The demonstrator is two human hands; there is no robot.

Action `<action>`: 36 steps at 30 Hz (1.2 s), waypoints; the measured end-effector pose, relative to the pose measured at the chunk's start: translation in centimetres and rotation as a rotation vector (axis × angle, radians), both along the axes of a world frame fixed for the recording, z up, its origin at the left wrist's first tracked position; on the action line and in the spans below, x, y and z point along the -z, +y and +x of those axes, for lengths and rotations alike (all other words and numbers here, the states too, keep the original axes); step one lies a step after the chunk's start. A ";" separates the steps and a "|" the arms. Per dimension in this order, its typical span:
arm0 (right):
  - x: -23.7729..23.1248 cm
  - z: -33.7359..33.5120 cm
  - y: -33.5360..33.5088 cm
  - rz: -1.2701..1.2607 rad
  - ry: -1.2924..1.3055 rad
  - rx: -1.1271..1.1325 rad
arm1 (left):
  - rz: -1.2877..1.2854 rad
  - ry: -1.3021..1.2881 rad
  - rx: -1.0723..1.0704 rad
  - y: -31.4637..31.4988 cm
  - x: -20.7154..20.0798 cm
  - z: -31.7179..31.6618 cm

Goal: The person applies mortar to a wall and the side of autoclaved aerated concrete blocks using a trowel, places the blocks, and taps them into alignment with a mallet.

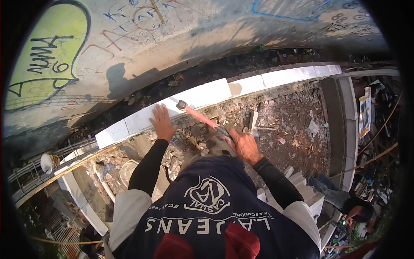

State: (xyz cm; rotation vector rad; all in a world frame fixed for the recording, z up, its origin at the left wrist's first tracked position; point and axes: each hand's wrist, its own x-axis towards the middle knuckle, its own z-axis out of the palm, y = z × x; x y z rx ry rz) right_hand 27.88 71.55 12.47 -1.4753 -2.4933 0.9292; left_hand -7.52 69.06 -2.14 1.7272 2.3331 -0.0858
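Observation:
My left hand (pixel 163 125) is open, its fingers spread and lying flat on a white lightweight block (pixel 200 96) in a low wall. My right hand (pixel 246 147) is closed round the dark grip of a mallet (pixel 202 117) with a red shaft and a small black head. The mallet's head is at the near edge of the block's top, to the right of my left fingers. Whether it touches the block I cannot tell. Along the same line to the right run more white blocks (pixel 284 77).
A painted wall (pixel 142 26) rises beyond the blocks. Soil and rubble (pixel 293 116) lie inside the low walls. Stacked pale blocks (pixel 302 190) stand at my right, near another person (pixel 340 200) bending down. At far left is a steel rebar cage (pixel 26 175).

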 end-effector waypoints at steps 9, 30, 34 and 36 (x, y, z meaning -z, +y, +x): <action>8.9 -6.6 8.6 0.097 -0.131 -0.396 | 0.009 -0.021 -0.303 -8.5 0.7 -4.0; 12.6 -13.4 13.0 0.540 0.039 -0.627 | -0.261 -0.652 -1.651 -50.9 7.4 18.0; 13.0 -9.6 5.1 0.364 0.231 -0.631 | -0.224 -0.906 -1.370 -44.3 9.9 15.2; 16.9 -5.3 0.5 -0.101 0.185 -0.506 | -0.107 -0.969 -1.193 -42.7 9.5 14.9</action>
